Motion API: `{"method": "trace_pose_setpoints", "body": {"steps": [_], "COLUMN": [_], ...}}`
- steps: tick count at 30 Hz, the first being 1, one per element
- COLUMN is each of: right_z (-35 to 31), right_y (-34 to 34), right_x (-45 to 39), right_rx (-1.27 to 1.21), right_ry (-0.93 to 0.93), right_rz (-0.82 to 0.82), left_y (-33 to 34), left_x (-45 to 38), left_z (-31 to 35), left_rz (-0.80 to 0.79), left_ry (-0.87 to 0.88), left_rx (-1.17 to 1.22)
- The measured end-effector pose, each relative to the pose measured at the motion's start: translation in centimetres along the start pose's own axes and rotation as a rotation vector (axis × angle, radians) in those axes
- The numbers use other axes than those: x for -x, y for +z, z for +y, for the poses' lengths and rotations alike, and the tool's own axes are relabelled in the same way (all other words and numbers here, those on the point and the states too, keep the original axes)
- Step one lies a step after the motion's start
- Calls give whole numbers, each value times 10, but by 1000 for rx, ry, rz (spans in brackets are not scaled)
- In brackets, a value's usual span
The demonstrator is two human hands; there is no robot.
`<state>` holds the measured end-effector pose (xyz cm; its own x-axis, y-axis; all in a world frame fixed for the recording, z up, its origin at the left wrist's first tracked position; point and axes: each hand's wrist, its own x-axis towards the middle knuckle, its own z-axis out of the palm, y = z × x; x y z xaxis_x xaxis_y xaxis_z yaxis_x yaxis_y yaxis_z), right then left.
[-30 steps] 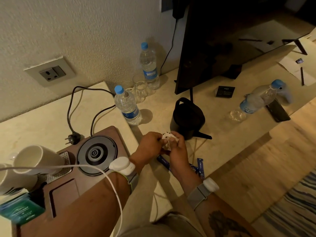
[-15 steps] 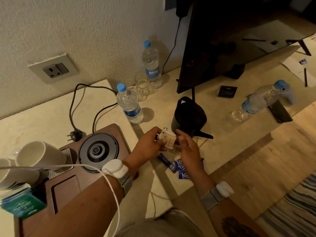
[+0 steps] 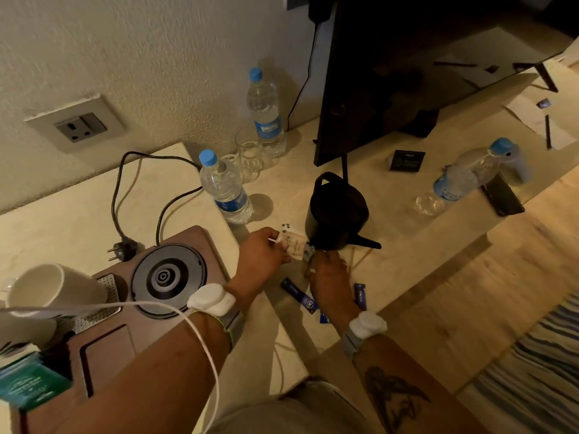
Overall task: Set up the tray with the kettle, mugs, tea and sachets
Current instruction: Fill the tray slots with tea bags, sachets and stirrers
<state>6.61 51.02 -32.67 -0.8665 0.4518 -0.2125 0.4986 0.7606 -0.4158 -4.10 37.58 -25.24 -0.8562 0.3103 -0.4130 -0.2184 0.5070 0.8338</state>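
My left hand point(image 3: 261, 250) holds a small stack of white sachets point(image 3: 294, 242) just left of the black kettle point(image 3: 336, 211), which stands on the lower counter. My right hand point(image 3: 329, 274) is below the stack, fingers bent near its lower edge; what it grips is unclear. Blue sachets point(image 3: 297, 291) lie on the counter under my right hand. The brown tray point(image 3: 200, 242) on the raised counter carries the round kettle base point(image 3: 167, 278), white mugs point(image 3: 53, 291) lying at its left, and green tea packets point(image 3: 29, 383) at the lower left.
The base's black cord and plug point(image 3: 123, 249) lie behind the tray, under a wall socket point(image 3: 80, 125). Three water bottles point(image 3: 227, 189) point(image 3: 266, 112) point(image 3: 466, 175) and two glasses point(image 3: 250, 153) stand on the counter. A dark TV point(image 3: 423, 64) looms behind the kettle.
Both hands were together around the white sachets; my left hand now holds the stack up beside the kettle and my right hand has dropped lower, over the blue sachets.
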Motion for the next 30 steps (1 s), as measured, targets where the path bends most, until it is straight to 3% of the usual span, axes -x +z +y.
{"method": "trace_pose_setpoints", "body": {"steps": [6, 11, 17, 19, 23, 26, 30], "right_z": [2, -4, -24, -40, -71, -98, -127], "right_y": [5, -14, -67, -83, -91, -86, -76], "right_x": [-10, -14, 16, 22, 14, 20, 31], "right_rx": [171, -149, -527, -641, -583, -735, -1212], "right_ry": [-28, -10, -73, -153, -290, -199, 35], "right_rz": [17, 25, 358, 302, 63, -55, -203], "left_y": [-9, -19, -38, -43, -51, -71, -99], "left_x": [4, 9, 16, 25, 42, 63, 94], "left_z": [-5, 1, 5, 4, 12, 15, 18], "left_rz": [23, 38, 79, 66, 53, 69, 113], "left_ry": [12, 79, 97, 128, 220, 226, 120], "left_rx": [-13, -85, -132, -151, -294, -232, 113]}}
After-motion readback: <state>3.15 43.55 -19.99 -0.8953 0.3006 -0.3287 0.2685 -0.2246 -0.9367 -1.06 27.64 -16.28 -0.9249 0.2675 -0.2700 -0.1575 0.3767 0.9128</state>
